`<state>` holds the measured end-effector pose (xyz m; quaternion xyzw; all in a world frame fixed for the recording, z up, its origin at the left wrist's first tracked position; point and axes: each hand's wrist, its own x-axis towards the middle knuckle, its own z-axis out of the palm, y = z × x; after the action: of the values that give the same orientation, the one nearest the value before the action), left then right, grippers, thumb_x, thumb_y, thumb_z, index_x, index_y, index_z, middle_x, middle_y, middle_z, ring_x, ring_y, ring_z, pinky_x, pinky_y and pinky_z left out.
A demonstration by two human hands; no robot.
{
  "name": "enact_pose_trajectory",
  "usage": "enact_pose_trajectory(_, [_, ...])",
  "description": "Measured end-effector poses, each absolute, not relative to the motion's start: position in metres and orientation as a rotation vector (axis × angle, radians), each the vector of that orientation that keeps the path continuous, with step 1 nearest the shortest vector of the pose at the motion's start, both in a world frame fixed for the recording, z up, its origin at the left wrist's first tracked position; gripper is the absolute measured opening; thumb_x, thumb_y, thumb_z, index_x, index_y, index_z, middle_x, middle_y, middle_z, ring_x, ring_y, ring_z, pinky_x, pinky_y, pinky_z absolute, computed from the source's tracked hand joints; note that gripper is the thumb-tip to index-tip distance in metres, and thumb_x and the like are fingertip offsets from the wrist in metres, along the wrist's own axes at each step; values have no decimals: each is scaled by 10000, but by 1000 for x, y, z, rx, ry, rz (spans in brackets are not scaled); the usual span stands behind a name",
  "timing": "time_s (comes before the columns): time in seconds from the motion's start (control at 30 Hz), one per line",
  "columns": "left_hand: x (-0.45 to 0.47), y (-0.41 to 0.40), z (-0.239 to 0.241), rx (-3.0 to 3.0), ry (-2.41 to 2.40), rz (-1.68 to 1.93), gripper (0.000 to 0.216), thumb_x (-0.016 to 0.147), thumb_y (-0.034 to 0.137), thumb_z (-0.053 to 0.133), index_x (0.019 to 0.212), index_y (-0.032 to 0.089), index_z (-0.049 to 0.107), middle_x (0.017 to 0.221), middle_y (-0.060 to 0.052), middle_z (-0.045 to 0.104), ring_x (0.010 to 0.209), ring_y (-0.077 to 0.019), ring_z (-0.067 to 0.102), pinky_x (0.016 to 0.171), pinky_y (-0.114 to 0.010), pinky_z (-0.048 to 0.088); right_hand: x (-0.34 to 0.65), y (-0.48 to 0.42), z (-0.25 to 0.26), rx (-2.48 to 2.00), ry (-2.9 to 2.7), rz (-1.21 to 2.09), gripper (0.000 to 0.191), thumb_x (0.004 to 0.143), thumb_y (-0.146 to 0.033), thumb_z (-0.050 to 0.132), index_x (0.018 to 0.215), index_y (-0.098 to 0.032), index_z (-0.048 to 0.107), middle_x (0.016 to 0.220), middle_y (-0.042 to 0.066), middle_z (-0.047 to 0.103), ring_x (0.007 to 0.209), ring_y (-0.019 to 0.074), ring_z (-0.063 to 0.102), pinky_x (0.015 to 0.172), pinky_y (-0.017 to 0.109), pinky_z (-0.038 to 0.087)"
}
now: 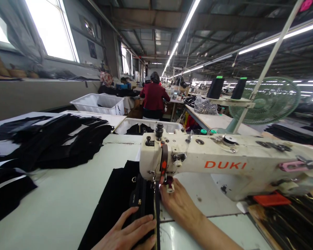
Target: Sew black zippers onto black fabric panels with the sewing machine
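A black fabric piece (108,194) lies under the head of the white sewing machine (187,149). Along its right edge runs a zipper (155,222) with gold-coloured teeth, passing beneath the needle area. A small metal ring and a gold-coloured fitting show on the fabric. My left hand (131,231) rests flat on the fabric in front of the needle, its fingers stretched out and touching the zipper. My right hand (176,198) is beside the needle area on the right, close to the zipper's edge. Machine parts hide its fingertips, so any grip there is unclear.
Stacked black pieces (65,142) cover the table's left side. White bins (99,104) stand behind. Dark thread cones (216,87) and a green fan (266,100) are at the right. More zippers (297,222) lie at the lower right. A person in red (155,95) sits ahead.
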<state>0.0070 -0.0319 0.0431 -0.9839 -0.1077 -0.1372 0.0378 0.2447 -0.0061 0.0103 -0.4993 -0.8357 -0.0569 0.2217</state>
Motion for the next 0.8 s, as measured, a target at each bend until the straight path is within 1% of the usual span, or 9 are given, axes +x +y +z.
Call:
enact_pose_trajectory(0.07, [7, -35, 46, -3062, -367, -450, 316, 994, 140, 579, 1297, 227, 584, 1393, -22, 606, 1308, -176, 538, 1182, -344, 302, 241, -8, 9, -1449, -2253, -185, 134, 884, -89, 599, 982, -169, 642, 987, 93, 663, 950, 260, 591, 881, 413, 468])
enact_pose_trajectory(0.13, [7, -39, 44, -3097, -420, -488, 367, 984, 137, 577, 1339, 223, 550, 1413, -44, 588, 1332, -194, 514, 1182, -359, 299, 237, -9, 9, -1532, -2179, -190, 80, 870, -120, 612, 927, -169, 639, 922, 83, 651, 909, 261, 586, 828, 397, 466])
enact_pose_trajectory(0.2, [7, -41, 36, -3115, -475, -577, 404, 984, 154, 584, 1373, 245, 518, 1388, -46, 610, 1304, -206, 545, 1184, -375, 290, 233, -9, 10, -1600, -2120, -188, 81, 861, -121, 604, 910, -176, 638, 902, 75, 646, 905, 257, 581, 818, 383, 452])
enact_pose_trajectory(0.3, [10, -41, 20, -3130, -511, -707, 451, 974, 193, 619, 1393, 296, 484, 1329, -31, 655, 1249, -223, 596, 1179, -411, 293, 230, -6, 12, -1659, -2088, -191, 106, 883, -120, 560, 884, -188, 642, 917, 80, 652, 940, 265, 572, 831, 387, 431])
enact_pose_trajectory(0.43, [12, -40, 18, -3151, -499, -729, 436, 947, 175, 621, 1358, 281, 518, 1312, -36, 665, 1240, -236, 603, 1172, -428, 308, 233, -6, 13, -1683, -2119, -190, 98, 895, -147, 564, 864, -194, 644, 915, 82, 663, 949, 264, 574, 816, 372, 423])
enact_pose_trajectory(0.53, [11, -45, 41, -3173, -517, -668, 414, 933, 123, 591, 1319, 268, 553, 1315, -25, 663, 1247, -213, 597, 1165, -414, 330, 232, -11, 12, -1696, -2114, -193, 68, 881, -157, 584, 877, -190, 643, 931, 85, 668, 924, 261, 580, 804, 371, 423])
enact_pose_trajectory(0.6, [10, -51, 62, -3198, -543, -581, 416, 910, 156, 637, 1311, 234, 562, 1332, -43, 651, 1271, -215, 576, 1161, -405, 341, 228, -10, 11, -1699, -2090, -195, 107, 890, -137, 557, 877, -188, 651, 942, 97, 674, 935, 270, 580, 800, 378, 421])
enact_pose_trajectory(0.7, [9, -58, 87, -3261, -566, -419, 491, 860, 224, 720, 1323, 193, 561, 1370, -73, 620, 1294, -223, 554, 1168, -414, 334, 223, 5, 10, -1672, -2055, -181, 202, 898, -92, 509, 857, -189, 681, 923, 115, 694, 959, 293, 585, 809, 398, 418])
enact_pose_trajectory(0.8, [10, -58, 91, -3305, -558, -257, 481, 886, 236, 695, 1344, 204, 553, 1395, -60, 600, 1313, -212, 534, 1181, -436, 308, 225, 25, 11, -1597, -2038, -154, 218, 877, -82, 521, 849, -192, 708, 883, 101, 712, 922, 287, 612, 827, 410, 434])
